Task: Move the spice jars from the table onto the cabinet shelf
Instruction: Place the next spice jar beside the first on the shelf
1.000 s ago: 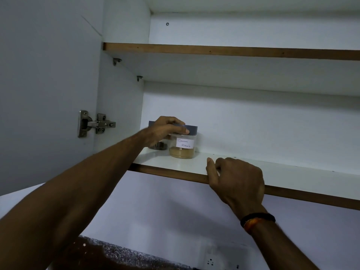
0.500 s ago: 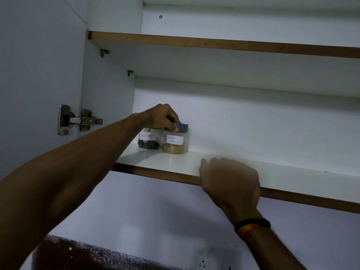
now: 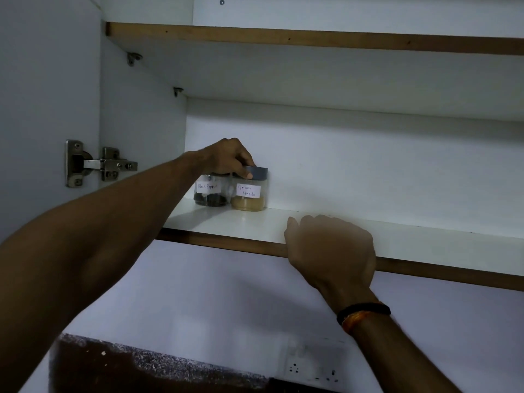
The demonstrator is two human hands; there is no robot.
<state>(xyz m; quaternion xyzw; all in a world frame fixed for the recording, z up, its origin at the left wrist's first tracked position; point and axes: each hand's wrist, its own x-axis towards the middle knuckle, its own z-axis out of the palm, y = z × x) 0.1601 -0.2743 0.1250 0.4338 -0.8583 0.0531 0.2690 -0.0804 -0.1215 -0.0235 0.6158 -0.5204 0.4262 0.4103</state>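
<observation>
Two clear spice jars stand side by side at the back left of the lower cabinet shelf [image 3: 255, 225]. The Black Pepper jar [image 3: 210, 194] is on the left, and the Garam Masala jar [image 3: 249, 194] with tan powder and a grey lid is on the right. My left hand [image 3: 226, 160] reaches in from the left and grips the grey lid of the Garam Masala jar from above. My right hand [image 3: 331, 248] holds the front edge of the same shelf, its fingers curled over the edge.
An upper shelf [image 3: 312, 38] runs overhead. The open cabinet door with a metal hinge [image 3: 96, 163] is on the left. Below, a wall socket [image 3: 312, 367] sits above a dark speckled countertop [image 3: 141, 370].
The Garam Masala jar has slid back and left beside the Black Pepper jar, which is now uncovered. My left hand stays on the lid; my right hand keeps hold of the shelf edge.
</observation>
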